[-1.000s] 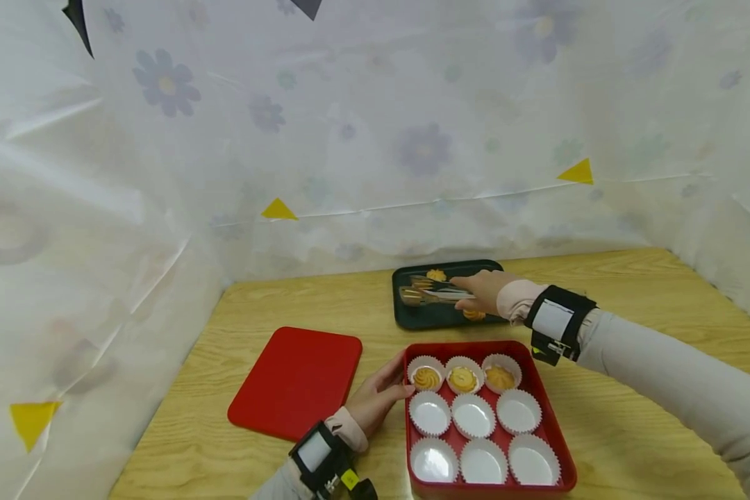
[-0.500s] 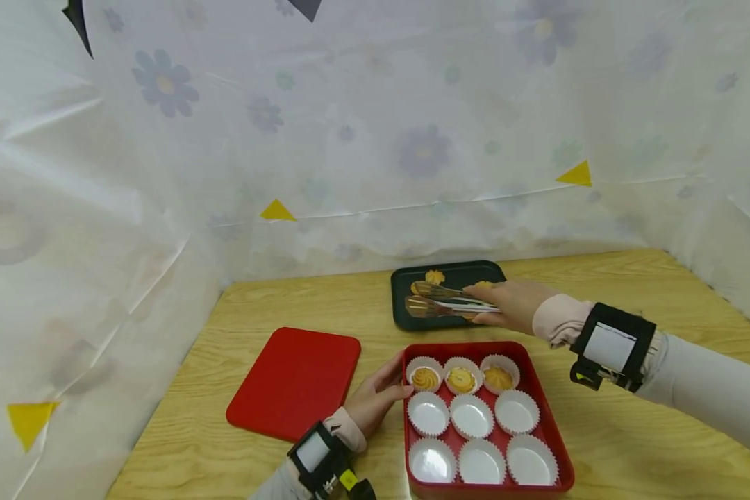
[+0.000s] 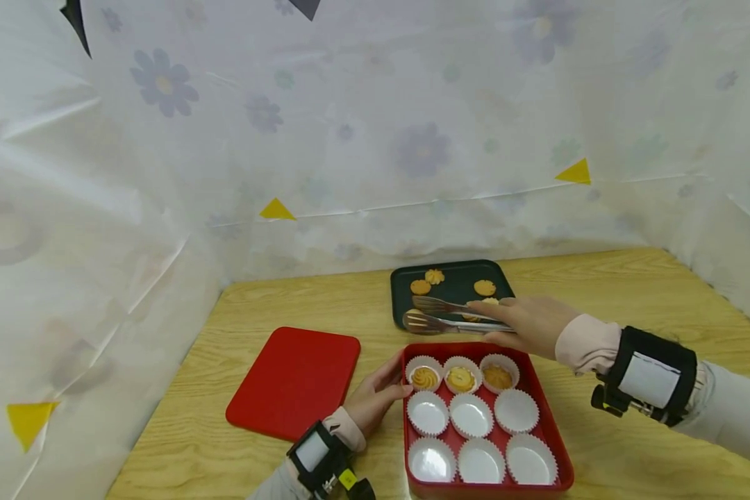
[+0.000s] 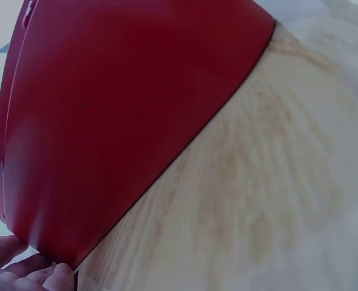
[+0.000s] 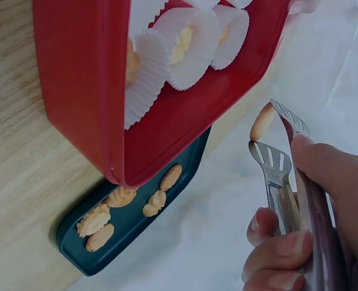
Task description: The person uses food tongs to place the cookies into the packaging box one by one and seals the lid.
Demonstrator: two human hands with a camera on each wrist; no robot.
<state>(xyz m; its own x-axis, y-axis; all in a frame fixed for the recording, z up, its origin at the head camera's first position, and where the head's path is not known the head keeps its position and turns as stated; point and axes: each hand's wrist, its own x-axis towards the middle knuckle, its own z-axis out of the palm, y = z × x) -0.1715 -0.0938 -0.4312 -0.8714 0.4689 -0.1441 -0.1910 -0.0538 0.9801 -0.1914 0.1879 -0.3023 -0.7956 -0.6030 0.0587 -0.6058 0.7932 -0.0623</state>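
Note:
My right hand (image 3: pixel 537 323) grips metal tongs (image 3: pixel 450 325) with slotted ends, above the far edge of a red box (image 3: pixel 555 427). Between their tips sits a cookie (image 5: pixel 263 121), seen edge-on in the right wrist view. Several white paper cups (image 3: pixel 473 415) in rows fill the box; the three far ones hold a cookie each, such as the swirled cookie (image 3: pixel 424 378) at left. At the box's left side, my left hand (image 3: pixel 373 401) holds the wall, thumb at the rim and fingers along the outside. The left wrist view shows fingertips (image 4: pixel 57 277) at the box's corner.
Behind the box lies a dark green tray (image 3: pixel 459 273) with several cookies, among them a round cookie (image 3: pixel 484 287). A flat red lid (image 3: pixel 296 382) rests on the wooden table (image 3: pixel 206 417) at left. Patterned white sheeting (image 3: pixel 375 139) hangs behind the table.
My right hand has drawn the tongs back from the tray, toward me and to the right, with the cookie in their tips. My left hand stays at the box.

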